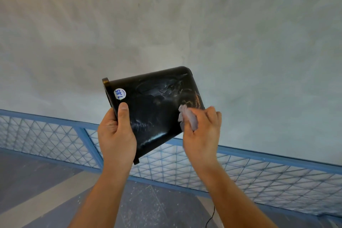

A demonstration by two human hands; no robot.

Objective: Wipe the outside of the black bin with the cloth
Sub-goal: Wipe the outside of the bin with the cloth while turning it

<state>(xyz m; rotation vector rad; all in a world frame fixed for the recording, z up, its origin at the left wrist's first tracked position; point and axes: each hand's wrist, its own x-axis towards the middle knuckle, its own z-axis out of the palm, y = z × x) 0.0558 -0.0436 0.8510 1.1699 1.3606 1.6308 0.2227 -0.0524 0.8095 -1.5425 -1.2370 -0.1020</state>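
The black bin (153, 105) is held up in the air on its side, rim to the left, base to the upper right. A round white sticker (119, 94) reading 7.85 sits near its rim. My left hand (116, 135) grips the bin at the rim end, thumb lying across the outer wall. My right hand (201, 131) holds a crumpled pale cloth (187, 116) and presses it against the bin's lower right side. Wet smears shine on the black wall.
A grey plastered wall (185, 24) fills the background. Below it runs a blue metal frame with wire mesh (240, 176). A grey speckled floor (148, 205) with a thin black cable (211, 216) lies underneath.
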